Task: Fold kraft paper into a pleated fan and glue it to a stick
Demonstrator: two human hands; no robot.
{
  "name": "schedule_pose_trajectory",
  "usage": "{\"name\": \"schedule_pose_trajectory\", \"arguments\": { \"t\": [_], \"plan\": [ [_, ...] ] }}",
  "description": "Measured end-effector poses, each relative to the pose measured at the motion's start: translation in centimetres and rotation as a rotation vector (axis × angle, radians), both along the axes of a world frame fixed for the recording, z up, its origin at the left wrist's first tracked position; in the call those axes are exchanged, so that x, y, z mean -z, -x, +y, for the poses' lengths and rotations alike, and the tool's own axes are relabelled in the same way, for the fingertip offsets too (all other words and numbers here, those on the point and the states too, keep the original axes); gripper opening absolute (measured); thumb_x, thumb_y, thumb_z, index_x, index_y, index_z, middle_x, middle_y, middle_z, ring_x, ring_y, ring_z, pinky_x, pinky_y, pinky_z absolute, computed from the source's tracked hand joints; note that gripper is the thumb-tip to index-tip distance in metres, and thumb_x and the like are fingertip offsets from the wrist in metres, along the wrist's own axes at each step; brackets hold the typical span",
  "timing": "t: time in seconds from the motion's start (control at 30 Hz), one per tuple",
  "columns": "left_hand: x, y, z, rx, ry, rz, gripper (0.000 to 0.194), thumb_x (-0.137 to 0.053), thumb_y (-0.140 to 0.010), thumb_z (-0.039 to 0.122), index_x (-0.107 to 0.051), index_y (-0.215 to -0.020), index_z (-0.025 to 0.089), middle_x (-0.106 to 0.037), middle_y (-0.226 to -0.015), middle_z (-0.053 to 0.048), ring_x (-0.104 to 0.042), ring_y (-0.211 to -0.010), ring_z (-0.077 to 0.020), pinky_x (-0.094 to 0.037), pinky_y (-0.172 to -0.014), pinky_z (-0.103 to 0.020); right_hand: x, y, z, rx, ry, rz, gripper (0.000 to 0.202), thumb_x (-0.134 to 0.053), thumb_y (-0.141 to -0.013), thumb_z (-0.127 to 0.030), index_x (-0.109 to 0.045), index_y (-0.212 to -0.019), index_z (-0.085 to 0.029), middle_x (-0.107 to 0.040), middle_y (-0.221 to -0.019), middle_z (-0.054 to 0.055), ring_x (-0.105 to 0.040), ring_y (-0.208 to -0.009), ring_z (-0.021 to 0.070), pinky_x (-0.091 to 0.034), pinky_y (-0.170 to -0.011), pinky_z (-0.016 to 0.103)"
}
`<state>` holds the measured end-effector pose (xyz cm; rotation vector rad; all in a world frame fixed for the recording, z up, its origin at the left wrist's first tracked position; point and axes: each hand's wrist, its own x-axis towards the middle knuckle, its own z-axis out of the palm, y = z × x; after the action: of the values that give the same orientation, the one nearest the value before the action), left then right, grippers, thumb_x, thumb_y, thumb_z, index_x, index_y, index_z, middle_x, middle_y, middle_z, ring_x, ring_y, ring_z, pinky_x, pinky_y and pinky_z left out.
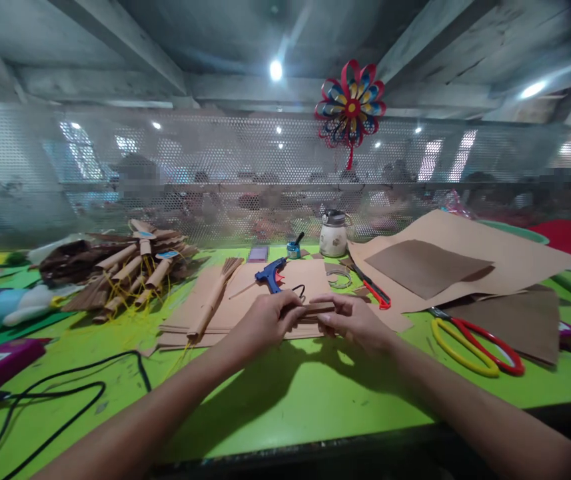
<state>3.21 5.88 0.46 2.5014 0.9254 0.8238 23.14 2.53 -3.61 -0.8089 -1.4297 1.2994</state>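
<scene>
Between my two hands, a narrow strip of brown paper (pixel 318 308) is held level, low over the front of a stack of brown paper sheets (pixel 245 308). My left hand (pixel 272 315) pinches its left end, and my right hand (pixel 352 321) grips the right end between thumb and fingers. On the stack, just beyond my left hand, lies a blue glue gun (pixel 270 275). A rolled paper piece with a fringed end (pixel 215 300) rests on the stack's left side. To the right of my right hand is a red utility knife (pixel 376 293).
Scissors with red and yellow handles (pixel 480 347) lie at right beside large brown sheets (pixel 445 260). A pile of fringed paper rolls (pixel 135 273) with yellow string sits at left. A black cable (pixel 65 393) loops across the green table (pixel 285 413). A jar (pixel 334 237) and small blue bottle (pixel 294 250) stand behind.
</scene>
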Motion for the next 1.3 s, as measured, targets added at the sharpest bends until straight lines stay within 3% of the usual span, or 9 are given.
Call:
{"name": "schedule_pose_trajectory", "arguments": {
  "t": [0.17,0.3,0.47,0.63,0.97,1.3],
  "plan": [
    [1.1,-0.6,0.7,-0.061,0.111,-0.167,0.020,-0.052,-0.083,0.030,-0.062,-0.077,0.014,-0.061,-0.064,-0.001,-0.053,-0.059,-0.0126,-0.040,-0.057,-0.023,0.1,-0.2,0.4,0.004,0.064,0.132,0.027,-0.071,-0.074,-0.025,-0.067,-0.099,-0.020,-0.065,-0.089,0.005,-0.054,-0.068,0.0106,-0.044,-0.063,0.025],
    [1.9,-1.0,0.3,-0.060,0.278,-0.312,0.023,-0.056,-0.079,0.036,-0.061,-0.074,0.014,-0.060,-0.066,-0.002,-0.051,-0.061,-0.0133,-0.039,-0.057,-0.024,0.2,0.1,0.5,-0.014,0.114,0.139,0.022,-0.072,-0.074,-0.029,-0.071,-0.092,-0.016,-0.063,-0.079,0.004,-0.052,-0.067,0.0100,-0.042,-0.062,0.023],
    [1.9,-1.0,-0.2,-0.039,0.478,-0.432,0.027,-0.059,-0.075,0.041,-0.056,-0.069,0.014,-0.057,-0.062,0.000,-0.049,-0.059,-0.0126,-0.037,-0.055,-0.023,0.4,0.5,0.1,-0.051,0.122,0.052,0.025,-0.076,-0.069,-0.030,-0.071,-0.087,-0.013,-0.062,-0.071,0.003,-0.049,-0.059,0.0088,-0.038,-0.056,0.023],
    [1.9,-0.9,-0.4,-0.154,0.502,-0.511,0.025,-0.060,-0.074,0.039,-0.055,-0.067,0.016,-0.051,-0.058,0.003,-0.042,-0.055,-0.0096,-0.032,-0.053,-0.021,0.4,0.6,-0.3,-0.025,0.188,-0.055,0.024,-0.078,-0.065,-0.031,-0.067,-0.077,-0.013,-0.057,-0.061,0.000,-0.047,-0.052,0.0078,-0.034,-0.049,0.022],
    [1.4,-0.3,-0.3,-0.153,0.540,-0.582,0.025,-0.063,-0.071,0.037,-0.052,-0.061,0.016,-0.046,-0.055,0.004,-0.037,-0.052,-0.0085,-0.031,-0.052,-0.022,0.0,0.4,-0.6,-0.024,0.203,-0.138,0.027,-0.077,-0.065,-0.034,-0.061,-0.071,-0.013,-0.058,-0.056,0.000,-0.047,-0.046,0.0073,-0.033,-0.043,0.021],
    [1.1,0.1,0.0,-0.151,0.482,-0.521,0.022,-0.062,-0.070,0.035,-0.056,-0.062,0.016,-0.052,-0.060,0.002,-0.043,-0.057,-0.0107,-0.033,-0.057,-0.024,-0.4,0.4,-1.0,-0.084,0.289,-0.190,0.029,-0.077,-0.066,-0.033,-0.063,-0.076,-0.010,-0.061,-0.059,0.003,-0.048,-0.045,0.0067,-0.036,-0.043,0.020]
  ]
}}
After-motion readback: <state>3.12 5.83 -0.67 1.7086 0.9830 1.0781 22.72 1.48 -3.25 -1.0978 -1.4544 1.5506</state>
